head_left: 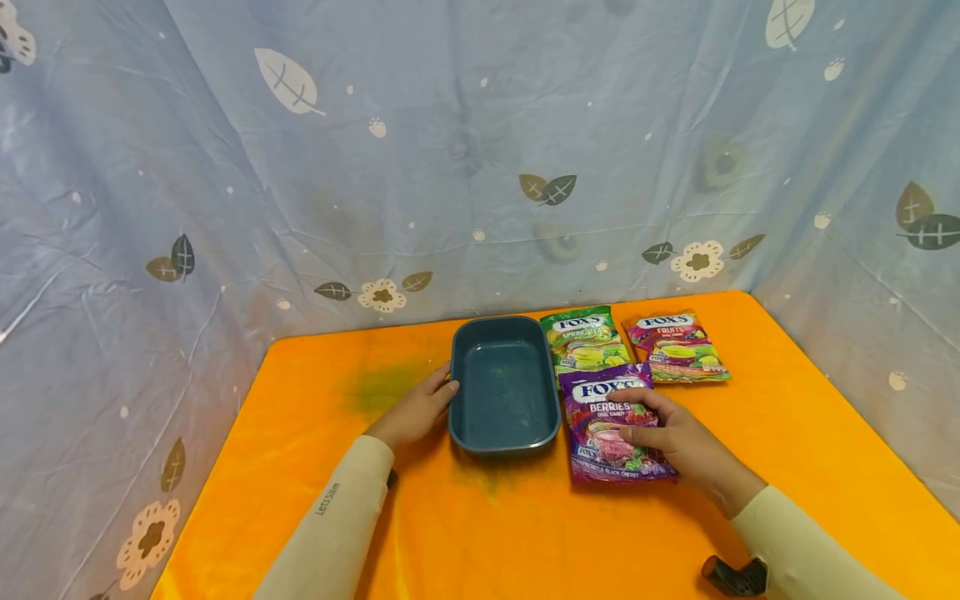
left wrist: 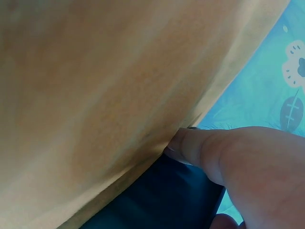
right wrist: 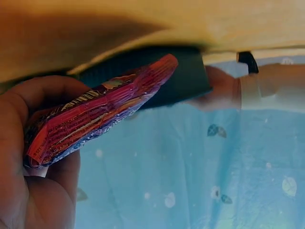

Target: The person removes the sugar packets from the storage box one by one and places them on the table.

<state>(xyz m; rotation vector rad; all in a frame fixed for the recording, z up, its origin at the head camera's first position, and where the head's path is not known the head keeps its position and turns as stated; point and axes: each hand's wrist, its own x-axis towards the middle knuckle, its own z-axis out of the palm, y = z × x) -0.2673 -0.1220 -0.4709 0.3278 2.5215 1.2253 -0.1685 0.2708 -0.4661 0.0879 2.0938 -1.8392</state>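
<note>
In the head view a dark blue-green rectangular dish (head_left: 504, 392) sits on the orange cloth with nothing in it. My left hand (head_left: 418, 408) holds its left side, the thumb at the rim; the left wrist view shows the thumb against the dish (left wrist: 152, 195). My right hand (head_left: 682, 442) grips a purple bag of Fox's Berries candy (head_left: 600, 457) by its right side, just right of the dish. In the right wrist view fingers and thumb curl about the candy bag (right wrist: 100, 117), which is tilted and appears raised off the cloth.
A green Fox's Spring Tea candy bag (head_left: 583, 333) lies behind the purple one, partly covered by it in view. To its right lies a red Fox's Fruits candy bag (head_left: 675, 346). Patterned curtains (head_left: 450, 150) enclose the orange-covered table (head_left: 480, 533) at back and sides.
</note>
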